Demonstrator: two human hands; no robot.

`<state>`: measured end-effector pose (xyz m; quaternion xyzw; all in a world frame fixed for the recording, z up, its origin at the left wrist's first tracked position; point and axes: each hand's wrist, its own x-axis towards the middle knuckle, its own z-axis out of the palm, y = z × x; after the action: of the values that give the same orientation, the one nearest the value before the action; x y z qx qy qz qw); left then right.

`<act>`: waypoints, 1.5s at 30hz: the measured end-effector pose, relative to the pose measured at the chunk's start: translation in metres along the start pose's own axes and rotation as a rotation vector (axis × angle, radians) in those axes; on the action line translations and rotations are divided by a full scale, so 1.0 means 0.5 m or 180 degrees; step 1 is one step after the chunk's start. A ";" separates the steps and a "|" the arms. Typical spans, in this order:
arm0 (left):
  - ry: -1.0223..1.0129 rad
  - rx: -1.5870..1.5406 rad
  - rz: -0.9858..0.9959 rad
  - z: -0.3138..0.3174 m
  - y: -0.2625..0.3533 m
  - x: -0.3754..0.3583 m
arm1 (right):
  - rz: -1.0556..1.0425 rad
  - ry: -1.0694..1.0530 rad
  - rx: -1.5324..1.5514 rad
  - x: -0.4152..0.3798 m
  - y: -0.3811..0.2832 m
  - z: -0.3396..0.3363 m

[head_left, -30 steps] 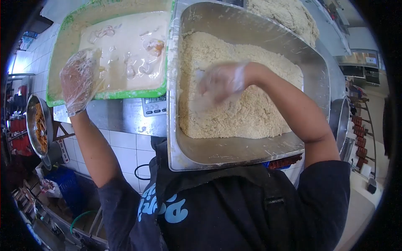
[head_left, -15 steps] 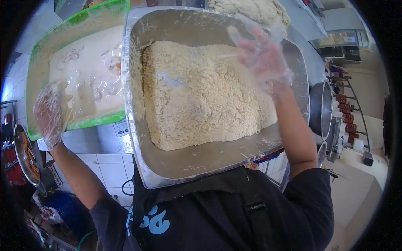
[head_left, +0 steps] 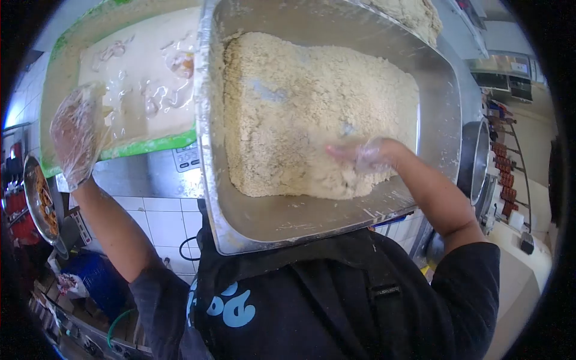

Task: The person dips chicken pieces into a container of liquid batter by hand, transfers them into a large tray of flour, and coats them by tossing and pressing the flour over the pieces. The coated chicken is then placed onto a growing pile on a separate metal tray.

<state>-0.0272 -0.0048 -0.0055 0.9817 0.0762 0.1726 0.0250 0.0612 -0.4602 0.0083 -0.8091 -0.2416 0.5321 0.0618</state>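
Observation:
My left hand (head_left: 77, 135), in a clear plastic glove, is over the near left part of a green-rimmed tub (head_left: 159, 141). Its fingers are curled, and what they hold, if anything, is hidden. Pale wet pieces (head_left: 111, 51) lie partly sunk in the tub's white batter (head_left: 141, 57). In the large metal pan (head_left: 336, 223), my gloved right hand (head_left: 363, 153) is low at the near right part of the heaped, crumbly flour (head_left: 288, 102). Motion smears its fingers, so their grip does not show.
More clumpy flour or dough (head_left: 414, 18) sits beyond the pan. A round metal bowl (head_left: 475, 162) stands to the right. On the left are a digital panel with buttons (head_left: 187, 158) and a round pan of browned food (head_left: 43, 201). The pan's near wall is close to my apron.
My right hand has come down from above the pan's far right corner to the flour nearer me. My left hand stays by the tub. The view has shifted slightly.

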 end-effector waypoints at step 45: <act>0.0013 -0.0569 -0.0308 -0.005 0.016 0.003 | -0.1681 0.1692 -0.1170 0.161 -0.104 -0.036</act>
<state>-0.0254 -0.0123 -0.0018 0.9704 0.1079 0.1793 0.1207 0.0861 -0.3751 -0.0323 -0.8261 -0.5074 0.2185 0.1109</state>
